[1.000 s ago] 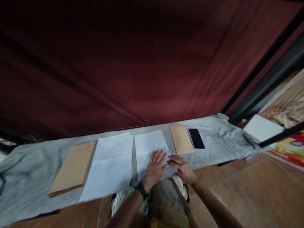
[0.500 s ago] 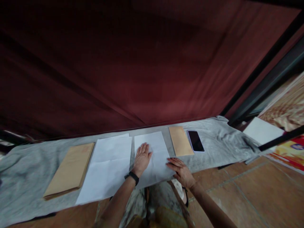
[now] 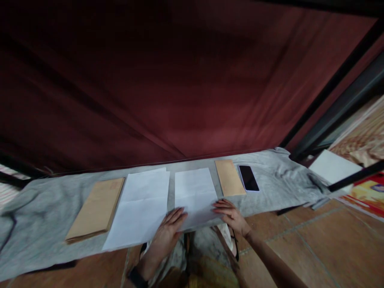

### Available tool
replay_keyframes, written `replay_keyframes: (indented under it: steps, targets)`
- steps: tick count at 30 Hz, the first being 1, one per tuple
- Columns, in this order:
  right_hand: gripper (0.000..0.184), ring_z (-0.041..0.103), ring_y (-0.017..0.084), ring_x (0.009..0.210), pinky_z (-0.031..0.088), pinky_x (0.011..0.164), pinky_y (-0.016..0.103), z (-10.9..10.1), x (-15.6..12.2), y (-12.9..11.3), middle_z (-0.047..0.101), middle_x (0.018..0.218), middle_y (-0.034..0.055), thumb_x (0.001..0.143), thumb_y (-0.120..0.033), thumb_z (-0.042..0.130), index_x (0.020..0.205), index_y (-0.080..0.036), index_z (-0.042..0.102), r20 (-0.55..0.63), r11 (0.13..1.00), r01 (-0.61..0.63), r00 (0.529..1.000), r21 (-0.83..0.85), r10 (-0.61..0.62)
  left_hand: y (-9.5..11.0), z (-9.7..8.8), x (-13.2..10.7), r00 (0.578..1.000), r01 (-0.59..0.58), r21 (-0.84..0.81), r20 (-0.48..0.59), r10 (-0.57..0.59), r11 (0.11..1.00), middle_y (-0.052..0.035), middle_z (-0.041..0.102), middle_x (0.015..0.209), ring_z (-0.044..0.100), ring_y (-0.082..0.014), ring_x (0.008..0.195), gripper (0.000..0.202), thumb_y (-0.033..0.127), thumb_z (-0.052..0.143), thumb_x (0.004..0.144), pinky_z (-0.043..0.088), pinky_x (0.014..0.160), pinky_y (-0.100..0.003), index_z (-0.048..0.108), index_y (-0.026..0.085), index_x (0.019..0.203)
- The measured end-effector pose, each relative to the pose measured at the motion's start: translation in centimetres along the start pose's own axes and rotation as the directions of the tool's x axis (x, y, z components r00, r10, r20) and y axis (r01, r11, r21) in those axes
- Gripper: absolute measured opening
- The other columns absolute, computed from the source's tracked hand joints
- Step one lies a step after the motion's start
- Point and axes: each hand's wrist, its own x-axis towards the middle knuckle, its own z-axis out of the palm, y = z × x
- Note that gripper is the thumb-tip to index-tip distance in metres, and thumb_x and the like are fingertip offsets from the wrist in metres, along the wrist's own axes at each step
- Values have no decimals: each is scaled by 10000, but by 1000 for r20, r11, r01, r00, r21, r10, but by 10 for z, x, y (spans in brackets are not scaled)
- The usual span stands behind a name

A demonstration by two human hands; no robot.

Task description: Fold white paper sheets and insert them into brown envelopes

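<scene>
1. Head view: the white sheet (image 3: 195, 192) lies flat on the grey cloth (image 3: 39, 216), right in front of the person, with its near edge at the cloth's front border.
2. Head view: the left hand (image 3: 168, 230) rests palm down on the sheet's near-left corner. Its fingers are stretched out and slightly apart, pointing up and to the right across the paper, and they grip nothing.
3. Head view: the right hand (image 3: 231, 214) lies on the sheet's near-right edge. Its fingers are extended and close together, their tips pressed flat on the paper and pointing left. Whether the thumb goes under the edge cannot be told.
4. Head view: a larger white sheet (image 3: 144, 208) with a fold line across it lies just beside the left hand. Left of that is a stack of brown envelopes (image 3: 96, 210).
5. Head view: to the right of the sheet, a small brown envelope (image 3: 229, 178) and a dark-screened phone (image 3: 248, 178) sit side by side on the cloth, near the right hand but apart from it.
6. Head view: a dark red curtain (image 3: 180, 80) hangs behind the cloth, and the tiled floor (image 3: 315, 240) shows at the lower right.
</scene>
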Motion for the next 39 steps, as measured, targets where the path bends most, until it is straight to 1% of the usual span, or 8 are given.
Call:
replay_keyframes:
  steps: [4, 8, 12, 16, 22, 25, 29, 39]
  targets:
    - [345, 649, 252, 1188, 368, 1165, 544, -4, -4, -8, 761, 1144, 65, 1005, -435, 477, 1110, -278, 766, -5, 988, -94, 995, 125, 95, -6, -6, 8, 1000, 11, -172, -13, -13, 985, -21, 665, 1366, 582, -226, 1307, 334, 215, 603, 895, 473, 1130, -456, 733, 310, 1188]
    - [446, 706, 272, 1019, 554, 961, 478, -3, -7, -16, 774, 1007, 64, 1003, -534, 440, 1070, -248, 776, -16, 925, -262, 961, 276, 277, -13, -3, 15, 989, 111, -375, -53, -140, 921, -60, 725, 1261, 651, -244, 1203, 215, 345, 625, 880, 520, 1059, -416, 792, 258, 983]
    - [456, 704, 279, 1012, 572, 927, 458, -2, -4, -19, 768, 1044, 75, 973, -576, 490, 1094, -227, 758, -81, 887, -287, 938, 362, 336, -14, 2, 21, 948, 225, -473, -96, -303, 852, -82, 784, 1048, 714, -244, 1002, 313, 430, 545, 895, 562, 922, -370, 765, 212, 856]
    - [445, 662, 297, 1134, 520, 1016, 477, -3, 5, -18, 744, 1142, 106, 937, -582, 557, 1131, -225, 736, -152, 916, -250, 939, 314, 308, -9, 1, 30, 892, 311, -503, -139, -430, 806, -51, 758, 805, 692, -211, 753, 389, 500, 487, 897, 539, 708, -303, 717, 187, 869]
    - [455, 702, 268, 983, 549, 911, 415, 4, 18, -13, 760, 989, 97, 975, -575, 459, 981, -208, 728, -227, 916, -330, 897, 227, 380, -7, 2, 52, 854, 309, -528, -212, -475, 791, 21, 619, 633, 573, -155, 633, 392, 562, 510, 870, 443, 610, -246, 607, 215, 714]
    - [466, 703, 237, 830, 548, 780, 342, 9, 27, -11, 744, 844, 72, 982, -575, 425, 903, -204, 695, -267, 905, -405, 865, 131, 425, -10, 4, 62, 827, 345, -497, -239, -508, 796, 40, 541, 576, 514, -138, 597, 394, 536, 510, 884, 394, 589, -232, 528, 225, 642]
    - [457, 691, 218, 730, 496, 665, 293, 16, 42, -12, 723, 777, 61, 1005, -551, 371, 897, -212, 659, -369, 852, -523, 800, -41, 473, -10, 1, 76, 806, 426, -349, -274, -526, 835, 28, 595, 628, 545, -135, 612, 305, 412, 515, 936, 363, 618, -232, 555, 226, 697]
    - [330, 741, 264, 809, 498, 819, 361, 25, 82, -14, 766, 843, 150, 1049, -378, 420, 972, -180, 673, -461, 617, -645, 761, -452, 457, -11, -13, 111, 773, 601, -53, -217, -597, 797, -37, 727, 782, 674, -174, 732, 291, 405, 479, 1012, 350, 623, -250, 644, 215, 866]
